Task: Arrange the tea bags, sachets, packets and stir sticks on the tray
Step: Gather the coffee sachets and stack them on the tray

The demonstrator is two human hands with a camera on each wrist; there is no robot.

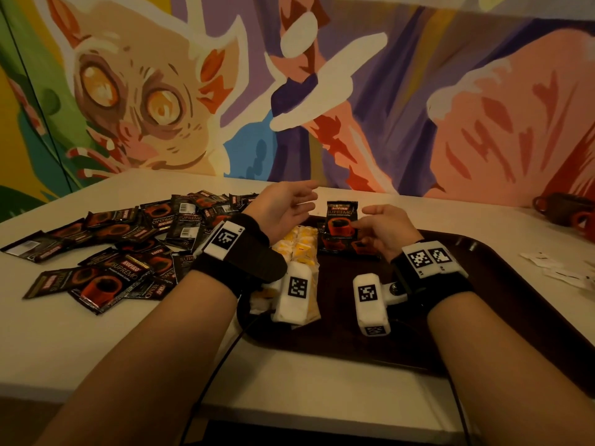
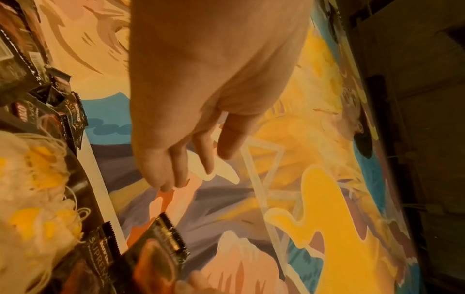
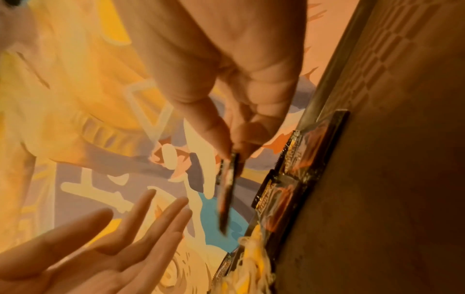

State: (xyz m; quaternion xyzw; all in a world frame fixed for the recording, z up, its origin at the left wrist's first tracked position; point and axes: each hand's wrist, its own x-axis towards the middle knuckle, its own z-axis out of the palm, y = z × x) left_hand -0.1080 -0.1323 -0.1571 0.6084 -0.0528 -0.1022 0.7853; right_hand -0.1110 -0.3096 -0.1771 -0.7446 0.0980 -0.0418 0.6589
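My right hand [image 1: 370,222] pinches a black coffee sachet [image 1: 342,217] upright above the far part of the dark brown tray [image 1: 483,284]; the right wrist view shows that sachet [image 3: 227,189] edge-on between thumb and fingers. Two more sachets [image 1: 349,244] lie flat on the tray beneath it. My left hand [image 1: 289,204] hovers open just left of the held sachet, palm facing it, fingers straight and empty [image 2: 181,159]. Yellow-and-white tea bags [image 1: 301,246] lie in a row on the tray's left side, partly hidden by my left wrist.
A loose heap of black coffee sachets [image 1: 122,252] covers the white table [image 1: 96,342] left of the tray. White paper packets [image 1: 560,268] lie right of the tray. Dark cups [image 1: 566,210] stand at the far right. A painted wall stands close behind.
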